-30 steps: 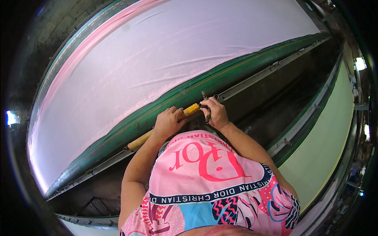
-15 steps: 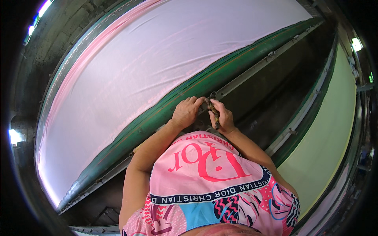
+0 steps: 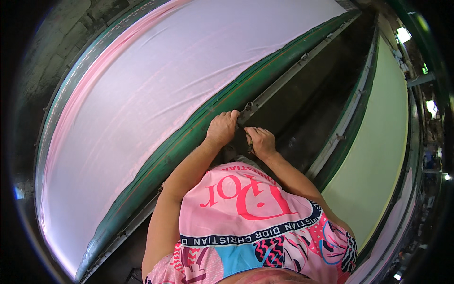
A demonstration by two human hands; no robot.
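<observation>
My left hand (image 3: 223,128) is closed at the metal rail (image 3: 276,90) along the front of the white fabric table, its thumb and fingers near a small rail fitting (image 3: 248,106). What those fingers grip is hidden. To its right, my right hand (image 3: 261,142) is closed around a worn, brownish metal hand tool (image 3: 250,147), mostly covered by the fingers. The tool's upper part is hidden near the rail, so its exact kind does not show. Taut white fabric (image 3: 156,94) with a pink border covers the long table beyond the rail.
A dark green edge strip (image 3: 198,118) runs between the fabric and the rail. On the right stands another long table with a pale yellow-green surface (image 3: 373,151) and its own rail (image 3: 340,128). A dark gap (image 3: 307,113) separates the two tables.
Both hands have shifted slightly left in view as the head turned. The right hand has rotated so its back faces up, and the tool is more covered than before.
</observation>
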